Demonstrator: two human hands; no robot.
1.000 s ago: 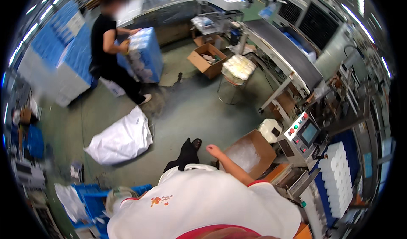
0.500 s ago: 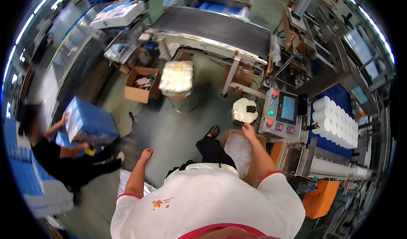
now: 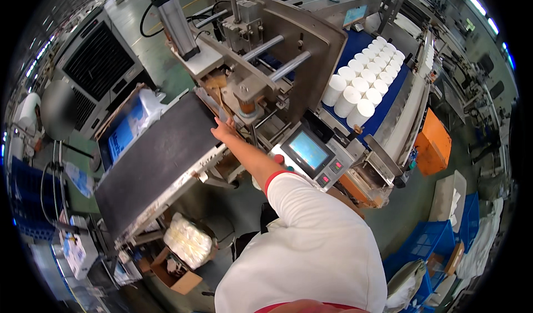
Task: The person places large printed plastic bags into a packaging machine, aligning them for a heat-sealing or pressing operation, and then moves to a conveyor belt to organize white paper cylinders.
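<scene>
My right arm stretches forward over the control panel (image 3: pixel 307 151), which has a lit blue screen. My right hand (image 3: pixel 225 129) is at the right end of the dark conveyor belt (image 3: pixel 161 160), beside the metal frame of a press-like machine (image 3: pixel 244 85). Its fingers look spread, close to or touching a strip of clear plastic (image 3: pixel 224 112) at the belt's end; contact is hard to make out. Nothing is visibly held. My left hand is out of view.
Rows of white rolls (image 3: pixel 363 82) stand on a blue belt at right. An orange box (image 3: pixel 433 142) and blue crates (image 3: pixel 419 241) are beyond. A plastic-wrapped bundle (image 3: pixel 189 239) and an open carton (image 3: pixel 176 274) sit below the conveyor. A large air cooler (image 3: pixel 97 63) stands far left.
My view has swung right, toward the machine and conveyor. My right hand has moved from beside the control panel out to the conveyor's end. My left hand and the other person have left view.
</scene>
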